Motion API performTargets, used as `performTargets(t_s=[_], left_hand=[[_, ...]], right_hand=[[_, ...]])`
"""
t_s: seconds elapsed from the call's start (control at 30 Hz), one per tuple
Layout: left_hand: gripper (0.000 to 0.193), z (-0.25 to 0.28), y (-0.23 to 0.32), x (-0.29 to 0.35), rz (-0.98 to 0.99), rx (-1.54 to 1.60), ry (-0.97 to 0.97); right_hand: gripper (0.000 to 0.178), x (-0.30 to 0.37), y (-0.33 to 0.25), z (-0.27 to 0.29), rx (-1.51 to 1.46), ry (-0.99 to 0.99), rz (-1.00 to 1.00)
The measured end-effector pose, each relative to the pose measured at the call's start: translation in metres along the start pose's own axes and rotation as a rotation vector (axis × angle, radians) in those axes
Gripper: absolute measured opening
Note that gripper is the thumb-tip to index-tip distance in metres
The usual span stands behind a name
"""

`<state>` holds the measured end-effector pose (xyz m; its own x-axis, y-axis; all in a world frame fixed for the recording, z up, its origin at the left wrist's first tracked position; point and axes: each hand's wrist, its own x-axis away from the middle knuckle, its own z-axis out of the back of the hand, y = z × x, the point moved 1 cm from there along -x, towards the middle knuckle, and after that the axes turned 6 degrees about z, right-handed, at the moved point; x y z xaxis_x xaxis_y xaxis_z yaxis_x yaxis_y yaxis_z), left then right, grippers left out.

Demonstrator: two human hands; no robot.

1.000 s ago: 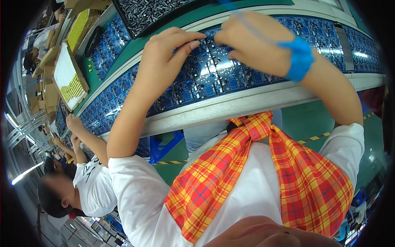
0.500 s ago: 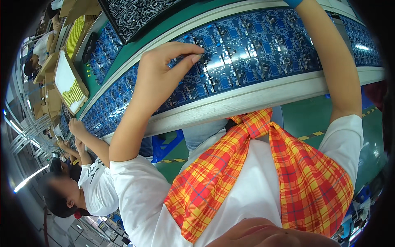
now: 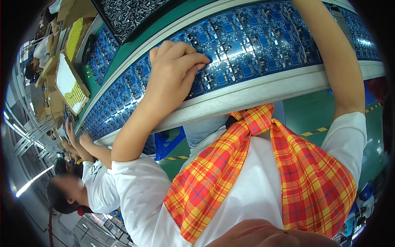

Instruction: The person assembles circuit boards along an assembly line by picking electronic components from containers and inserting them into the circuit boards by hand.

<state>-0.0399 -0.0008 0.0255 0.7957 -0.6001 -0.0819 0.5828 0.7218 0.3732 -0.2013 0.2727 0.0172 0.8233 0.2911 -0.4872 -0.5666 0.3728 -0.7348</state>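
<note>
Blue PCBs (image 3: 247, 35) under L hand (image 3: 175, 72), thumb/index pinched tog., any hold unclear; R hand off-frame, can't tell.

Left hand (image 3: 175, 76) — thumb (image 3: 191, 75) and forefinger (image 3: 195, 59) pinched together, other fingers (image 3: 180, 49) curled; right arm (image 3: 333, 55) stretched forward — its hand past the upper edge.

Blue printed circuit boards (image 3: 247, 51) are lined up beside a pale metal rail (image 3: 255, 87). Over them the left hand (image 3: 176, 72) is held with thumb and forefinger pinched together; anything between them is hidden. The bare right forearm (image 3: 331, 49) is cut off by the upper edge. Small metallic cylinders (image 3: 131, 15) are heaped in a black tray (image 3: 122, 38).
</note>
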Motion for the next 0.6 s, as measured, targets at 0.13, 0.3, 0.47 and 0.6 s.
performTargets(t_s=[0.13, 0.3, 0.47, 0.6], left_hand=[[0.014, -0.0014, 0.0003, -0.0027, -0.019, 0.001, 0.008], [0.015, -0.001, -0.0018, -0.005, -0.039, -0.002, 0.01], [0.015, -0.0018, -0.005, -0.0056, -0.044, 0.028, 0.002], [0.016, -0.0029, -0.0076, -0.0051, -0.054, 0.032, 0.006]], right_hand=[[0.02, -0.0012, 0.0031, -0.0002, 0.011, 0.037, 0.008], [0.019, -0.0004, -0.0034, -0.0001, 0.056, 0.031, 0.008], [0.019, -0.0006, -0.0035, 0.0, 0.05, 0.048, 0.002], [0.019, 0.0004, -0.0056, 0.0017, 0.074, 0.044, 0.004]])
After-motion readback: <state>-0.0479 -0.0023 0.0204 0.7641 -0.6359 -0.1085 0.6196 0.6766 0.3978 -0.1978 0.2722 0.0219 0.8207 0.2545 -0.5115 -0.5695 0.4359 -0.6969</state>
